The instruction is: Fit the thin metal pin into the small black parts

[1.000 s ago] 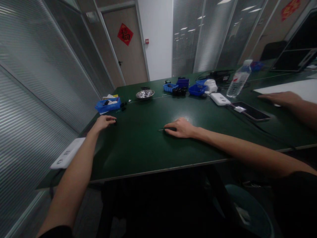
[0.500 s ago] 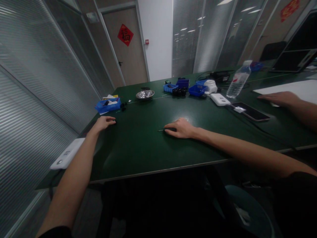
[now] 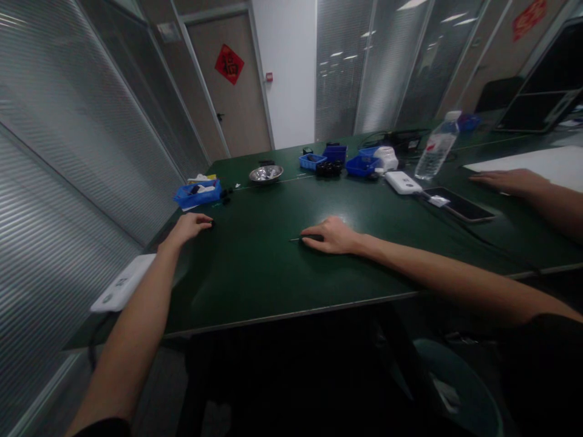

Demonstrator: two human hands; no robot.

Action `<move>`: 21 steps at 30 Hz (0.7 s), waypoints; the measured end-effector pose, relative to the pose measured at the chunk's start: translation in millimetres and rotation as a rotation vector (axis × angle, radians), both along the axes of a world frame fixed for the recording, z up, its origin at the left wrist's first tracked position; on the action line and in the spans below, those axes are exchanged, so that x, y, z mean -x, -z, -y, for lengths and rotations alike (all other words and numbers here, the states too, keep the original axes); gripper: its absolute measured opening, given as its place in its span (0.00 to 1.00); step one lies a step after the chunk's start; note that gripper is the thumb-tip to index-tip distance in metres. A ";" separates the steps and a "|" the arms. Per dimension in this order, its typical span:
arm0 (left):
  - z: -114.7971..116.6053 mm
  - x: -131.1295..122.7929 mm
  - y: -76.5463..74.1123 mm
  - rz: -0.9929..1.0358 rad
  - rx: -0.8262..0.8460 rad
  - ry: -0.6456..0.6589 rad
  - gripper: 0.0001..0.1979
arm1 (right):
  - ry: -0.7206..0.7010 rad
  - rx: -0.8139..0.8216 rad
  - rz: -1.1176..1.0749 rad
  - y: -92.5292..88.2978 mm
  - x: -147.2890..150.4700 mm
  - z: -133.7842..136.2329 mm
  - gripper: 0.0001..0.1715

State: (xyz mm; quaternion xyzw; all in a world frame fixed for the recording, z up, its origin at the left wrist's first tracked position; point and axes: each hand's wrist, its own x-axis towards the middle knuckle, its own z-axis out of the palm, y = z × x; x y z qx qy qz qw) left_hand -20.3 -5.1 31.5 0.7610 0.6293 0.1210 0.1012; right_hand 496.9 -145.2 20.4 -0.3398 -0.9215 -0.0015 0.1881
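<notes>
On the green table (image 3: 255, 273) rests my right hand (image 3: 331, 235), its fingers closed round the dark handle of a screwdriver (image 3: 312, 237). The thin metal shaft points left, low over the tabletop. Farther left, my left hand (image 3: 189, 227) is closed in a pinch on a small black part (image 3: 212, 224); most of the part is hidden by the fingertips. A blue basket (image 3: 197, 195) with mixed small items stands just beyond my left hand, with several small black pieces (image 3: 226, 195) beside it.
A metal bowl (image 3: 266, 175) holding small parts sits farther back. Blue bins (image 3: 363, 165), a white power bank (image 3: 402, 182), a phone (image 3: 459, 204) and a water bottle (image 3: 438, 147) stand to the right. Another person's hand (image 3: 512, 181) lies at the right edge. A white box (image 3: 124, 283) is at left.
Both hands keep almost the same place and grip. The whole view has shifted very slightly.
</notes>
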 end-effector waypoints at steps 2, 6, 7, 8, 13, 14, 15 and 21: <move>0.5 -0.2 -0.7 -0.009 0.011 -0.018 0.23 | -0.003 0.008 -0.005 0.4 -0.2 -0.3 0.28; 0.2 -0.2 -2.1 -0.009 0.021 -0.011 0.22 | -0.008 0.018 -0.008 1.5 -0.6 -0.9 0.28; -0.2 0.0 -2.2 -0.010 0.025 -0.007 0.22 | -0.009 0.018 -0.009 1.6 -0.7 -0.8 0.27; -0.8 0.1 -2.2 -0.014 0.027 0.000 0.22 | -0.011 0.017 -0.011 1.6 -0.6 -0.7 0.27; -2.4 0.8 1.0 -0.049 0.006 -0.001 0.21 | -0.027 -0.004 -0.018 0.6 -0.5 -0.2 0.27; -2.3 0.7 1.6 -0.050 0.008 -0.011 0.21 | -0.030 0.000 -0.020 0.6 -0.7 -0.4 0.27; -2.1 0.5 2.2 -0.048 0.013 -0.021 0.20 | -0.034 0.003 -0.019 0.9 -0.8 -0.8 0.28; -0.6 -6.2 0.2 -0.081 0.028 -0.071 0.21 | -0.027 -0.007 -0.021 3.3 -1.5 -2.7 0.27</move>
